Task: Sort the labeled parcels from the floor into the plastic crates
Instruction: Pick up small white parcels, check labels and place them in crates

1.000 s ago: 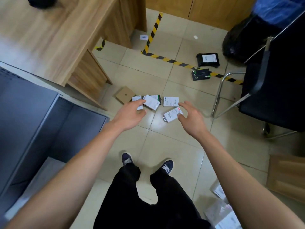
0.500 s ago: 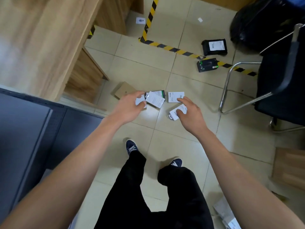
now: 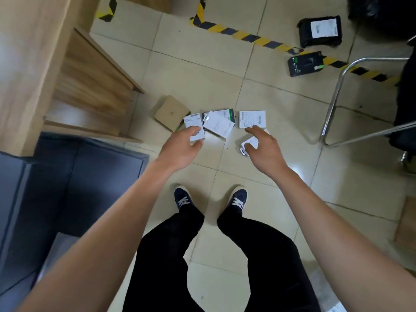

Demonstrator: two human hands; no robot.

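Several small white labeled parcels lie together on the tiled floor. My left hand is on the leftmost white parcel, with the thumb over its face and a finger curled at its lower edge. My right hand hovers with fingers spread over a tilted white parcel, the thumb across it. Between the hands lie two more white parcels, one in the middle and one on the right. A grey plastic crate stands at my left.
A brown cardboard box touches the parcel row on its left. A black bag parcel and a black-green box lie by the yellow-black floor tape. A wooden desk stands at the left, a chair's metal leg at the right.
Both hands have come down closer to the parcels. My left hand's thumb and finger have closed onto the leftmost parcel, and my right hand has spread over the tilted one.
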